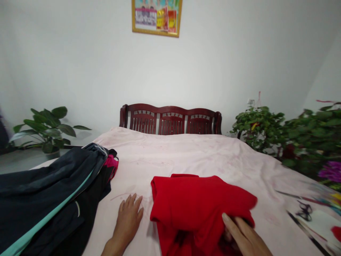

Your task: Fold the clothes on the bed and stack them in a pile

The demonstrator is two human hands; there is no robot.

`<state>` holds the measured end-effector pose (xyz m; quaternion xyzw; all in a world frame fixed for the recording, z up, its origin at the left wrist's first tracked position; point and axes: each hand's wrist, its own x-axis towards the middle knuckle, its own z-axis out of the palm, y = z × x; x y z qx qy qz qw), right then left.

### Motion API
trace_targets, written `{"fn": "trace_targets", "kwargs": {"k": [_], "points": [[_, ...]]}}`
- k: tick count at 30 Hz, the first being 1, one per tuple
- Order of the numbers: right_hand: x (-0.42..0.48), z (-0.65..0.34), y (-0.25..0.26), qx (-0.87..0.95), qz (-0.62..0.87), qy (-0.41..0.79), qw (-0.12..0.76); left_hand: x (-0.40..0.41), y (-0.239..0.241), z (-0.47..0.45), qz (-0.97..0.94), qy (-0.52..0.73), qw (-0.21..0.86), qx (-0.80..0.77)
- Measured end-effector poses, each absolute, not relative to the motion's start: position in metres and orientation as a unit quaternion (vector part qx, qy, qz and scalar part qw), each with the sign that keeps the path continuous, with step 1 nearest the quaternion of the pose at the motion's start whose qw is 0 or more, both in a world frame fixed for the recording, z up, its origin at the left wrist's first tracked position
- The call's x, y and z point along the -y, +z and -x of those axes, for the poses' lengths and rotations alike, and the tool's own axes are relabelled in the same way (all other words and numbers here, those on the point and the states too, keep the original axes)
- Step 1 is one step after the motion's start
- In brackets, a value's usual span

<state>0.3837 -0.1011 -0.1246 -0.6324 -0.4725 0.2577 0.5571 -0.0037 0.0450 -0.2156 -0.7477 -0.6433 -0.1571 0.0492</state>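
Note:
A partly folded red garment [190, 202] lies in front of me on a pale pink sheet [165, 156]; its exact kind is not clear. My right hand [246, 237] grips its near right edge, thumb on top and the other fingers partly hidden in the cloth. Just left of the garment, my left hand [128, 217] rests on the sheet with its fingers stretched out and nothing in it. A small gap separates it from the red cloth. Dark clothes [58, 167] with a mint-green stripe are heaped farther left.
A dark wooden bench back [172, 121] stands beyond the sheet. Potted plants flank it, one at left [50, 128] and bushy ones at right [259, 128]. At the right edge lie black-framed glasses [304, 210] and a long dark stick [306, 231].

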Motion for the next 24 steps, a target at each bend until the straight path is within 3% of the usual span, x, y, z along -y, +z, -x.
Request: {"fn": "trace_targets", "kwargs": {"k": [7,10,12,14,16,24], "points": [[0.002,-0.361,-0.045,0.547,0.641,0.160,0.515,-0.045,-0.211,0.002,0.752,-0.154,0.051,0.639],[-0.056,-0.357,-0.004,0.622,0.651,0.061,0.430,-0.044,-0.208,0.002,0.752,-0.142,0.047,0.642],[-0.085,-0.355,0.009,0.644,0.700,-0.033,0.307,-0.043,-0.207,0.002,0.751,-0.134,0.045,0.645],[-0.098,-0.356,0.006,0.655,0.733,-0.053,0.175,-0.043,-0.207,0.002,0.752,-0.134,0.042,0.644],[-0.096,-0.357,-0.012,0.670,0.736,-0.020,0.097,-0.043,-0.207,0.002,0.754,-0.138,0.038,0.642],[-0.023,-0.359,-0.093,0.714,0.699,0.011,0.048,-0.045,-0.204,0.003,0.750,-0.110,0.006,0.652]]}}
